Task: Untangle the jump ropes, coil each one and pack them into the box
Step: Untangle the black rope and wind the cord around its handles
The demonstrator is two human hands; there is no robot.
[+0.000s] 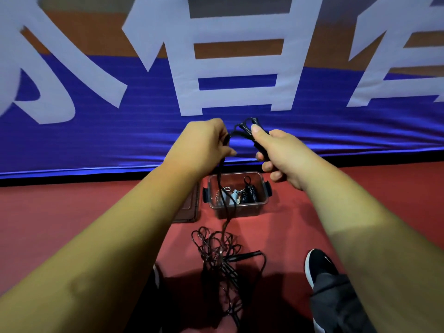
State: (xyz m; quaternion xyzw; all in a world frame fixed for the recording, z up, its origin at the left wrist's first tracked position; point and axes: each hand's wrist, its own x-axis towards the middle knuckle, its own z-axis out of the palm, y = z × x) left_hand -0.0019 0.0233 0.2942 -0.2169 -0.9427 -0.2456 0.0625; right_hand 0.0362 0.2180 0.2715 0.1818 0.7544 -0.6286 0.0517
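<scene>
Both hands are up! The right hand [283, 155] is clenched round the black handles [259, 146], the left hand [204, 143] curled round the cord [219, 169] just beside. That cord drops straight down from the left hand, past the clear box [240, 212], to the tangle [218, 253] on the red floor [96, 212].

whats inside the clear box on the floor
In the box: a coiled black rope on the right, a pale bundle beside it. The hanging rope hides part of the left side.

left grip [204, 143] pinches rope [220, 169] | right grip [284, 156] holds handles [259, 145] | tangle [216, 255] on floor [108, 212] | box [236, 210] beyond tangle
</scene>
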